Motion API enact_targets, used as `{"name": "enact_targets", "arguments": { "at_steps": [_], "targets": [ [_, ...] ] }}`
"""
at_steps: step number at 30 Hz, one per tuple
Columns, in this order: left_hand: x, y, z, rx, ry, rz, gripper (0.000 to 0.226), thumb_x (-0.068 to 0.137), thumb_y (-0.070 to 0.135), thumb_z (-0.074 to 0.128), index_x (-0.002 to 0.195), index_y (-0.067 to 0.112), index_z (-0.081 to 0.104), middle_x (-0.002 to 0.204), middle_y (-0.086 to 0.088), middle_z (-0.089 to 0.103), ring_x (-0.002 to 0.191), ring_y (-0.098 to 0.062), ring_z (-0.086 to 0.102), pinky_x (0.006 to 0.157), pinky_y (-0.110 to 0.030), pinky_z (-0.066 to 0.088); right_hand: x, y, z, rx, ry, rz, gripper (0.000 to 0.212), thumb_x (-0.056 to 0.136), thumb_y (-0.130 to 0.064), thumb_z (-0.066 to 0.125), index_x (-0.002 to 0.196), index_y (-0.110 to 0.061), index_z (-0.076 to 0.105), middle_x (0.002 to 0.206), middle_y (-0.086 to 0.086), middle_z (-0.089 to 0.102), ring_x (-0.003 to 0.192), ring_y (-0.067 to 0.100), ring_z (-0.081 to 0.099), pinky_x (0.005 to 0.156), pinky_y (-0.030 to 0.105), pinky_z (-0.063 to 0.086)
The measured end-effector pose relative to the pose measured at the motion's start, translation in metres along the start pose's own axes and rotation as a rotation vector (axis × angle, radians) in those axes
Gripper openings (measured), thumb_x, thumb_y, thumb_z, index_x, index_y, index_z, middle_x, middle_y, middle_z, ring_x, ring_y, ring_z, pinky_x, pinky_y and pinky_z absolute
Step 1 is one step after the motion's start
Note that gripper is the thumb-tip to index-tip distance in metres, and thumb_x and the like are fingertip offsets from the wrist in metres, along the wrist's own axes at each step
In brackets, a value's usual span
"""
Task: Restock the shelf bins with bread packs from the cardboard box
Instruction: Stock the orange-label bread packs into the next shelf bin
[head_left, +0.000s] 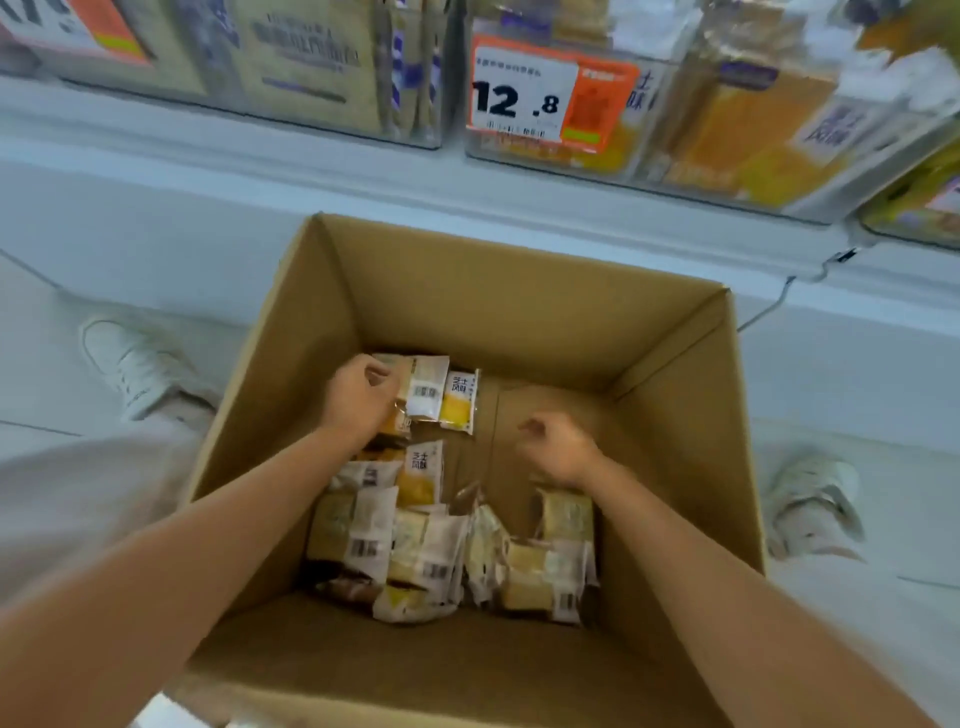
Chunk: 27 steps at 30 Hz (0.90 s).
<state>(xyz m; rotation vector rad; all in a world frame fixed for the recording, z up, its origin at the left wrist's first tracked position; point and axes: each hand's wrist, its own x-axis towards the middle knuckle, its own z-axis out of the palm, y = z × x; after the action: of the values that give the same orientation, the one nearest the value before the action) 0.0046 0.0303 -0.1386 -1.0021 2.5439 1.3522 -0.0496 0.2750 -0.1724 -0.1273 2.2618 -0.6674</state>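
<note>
An open cardboard box stands on the floor below me. Several small bread packs in white and yellow wrappers lie on its bottom, mostly on the left and near side. Deep in the box at the far left, my left hand grips a bread pack with a barcode label; another yellow pack lies against it. My right hand hovers over the bare box floor with its fingers curled, holding nothing. Clear shelf bins with bread packs line the top of the view.
An orange and white price tag reading 12.8 hangs on a bin front. The white shelf ledge runs just beyond the box. My shoes stand either side of the box. A thin cable hangs at the right.
</note>
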Motion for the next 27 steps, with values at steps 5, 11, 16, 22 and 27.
{"name": "enact_targets", "arguments": {
  "at_steps": [5,11,16,22,27],
  "targets": [
    [0.004,-0.031,0.015,-0.062,-0.037,-0.101,0.007,0.098,0.017,0.058,0.103,0.012,0.059,0.087,0.005,0.056,0.074,-0.004,0.053,0.051,-0.009,0.039,0.034,0.007,0.056,0.315,-0.163,0.155,0.042,0.094,-0.009,0.061,0.135,-0.005,0.050,0.127,0.004,0.057,0.114,0.015,0.054,0.088,0.014,0.039],
    [0.000,-0.053,0.022,-0.143,-0.062,-0.209,0.008,0.097,0.018,0.058,0.103,0.013,0.060,0.087,0.003,0.060,0.080,-0.015,0.060,0.061,-0.021,0.042,0.097,-0.035,0.080,0.863,0.042,0.318,0.076,0.091,-0.015,0.067,0.152,-0.008,0.023,0.147,0.010,0.045,0.132,0.025,0.046,0.099,0.028,0.039],
    [0.001,-0.048,0.023,-0.130,-0.109,-0.232,0.009,0.098,0.018,0.056,0.107,0.015,0.059,0.091,0.005,0.060,0.080,-0.008,0.059,0.061,-0.020,0.041,0.115,-0.050,0.084,0.900,0.104,0.287,0.030,0.090,-0.005,0.065,0.120,-0.001,0.060,0.123,0.015,0.065,0.108,0.028,0.064,0.086,0.037,0.053],
    [0.001,-0.039,0.029,-0.226,-0.079,-0.243,0.017,0.095,0.021,0.061,0.111,0.015,0.060,0.104,-0.001,0.064,0.092,-0.016,0.062,0.076,-0.028,0.051,0.059,-0.015,0.013,0.755,0.236,0.155,0.031,0.091,-0.002,0.060,0.121,-0.009,0.058,0.116,0.006,0.065,0.102,0.021,0.062,0.084,0.034,0.051],
    [-0.008,-0.011,0.028,-0.462,-0.482,-0.380,0.074,0.078,0.054,0.069,0.139,0.017,0.050,0.126,-0.001,0.063,0.117,-0.019,0.059,0.103,-0.039,0.046,0.013,-0.018,-0.007,0.997,-0.074,0.039,0.038,0.091,0.002,0.058,0.128,-0.007,0.057,0.121,0.013,0.066,0.107,0.028,0.065,0.094,0.042,0.053]
  ]
}}
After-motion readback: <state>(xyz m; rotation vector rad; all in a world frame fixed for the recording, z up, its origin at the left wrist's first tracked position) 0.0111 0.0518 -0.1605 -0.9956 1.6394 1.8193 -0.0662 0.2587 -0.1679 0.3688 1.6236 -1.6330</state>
